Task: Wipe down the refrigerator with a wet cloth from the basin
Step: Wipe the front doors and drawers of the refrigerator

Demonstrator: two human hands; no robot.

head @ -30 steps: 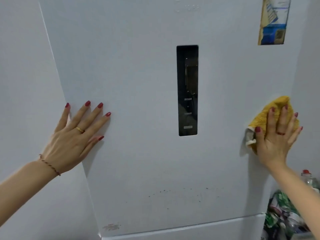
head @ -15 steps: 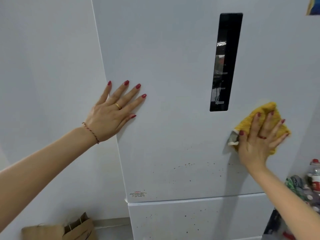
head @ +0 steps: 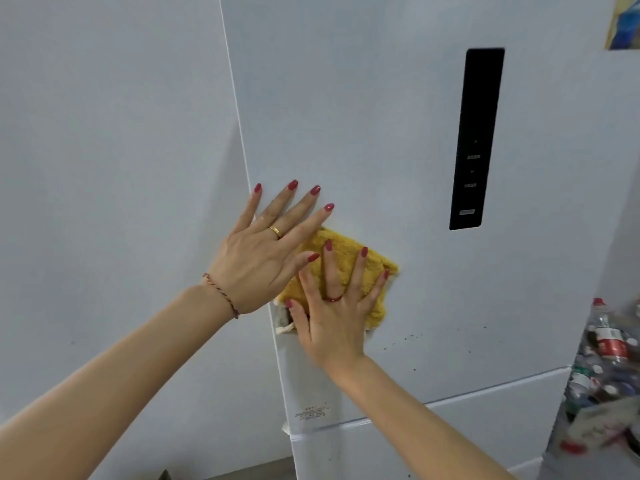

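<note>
The white refrigerator [head: 381,133] fills the view, with a tall black control panel [head: 476,140] on its upper door. A yellow cloth [head: 346,258] lies flat against the door near its left edge. My right hand [head: 336,313] presses the cloth to the door with straight, spread fingers. My left hand [head: 266,251] rests flat on the door at the left edge, just above and left of the cloth, its thumb over the cloth's corner. Small dark specks [head: 412,337] dot the door to the right of the cloth.
A plain white wall [head: 104,168] runs along the left of the refrigerator. A pile of plastic bottles and cans [head: 606,368] sits at the right. A colourful sticker [head: 623,22] is at the door's top right. The lower door [head: 433,441] begins below a seam.
My right hand has slid the yellow cloth leftward across the door, from right of the black panel to the left edge beside my left hand. The left hand stays on the door.
</note>
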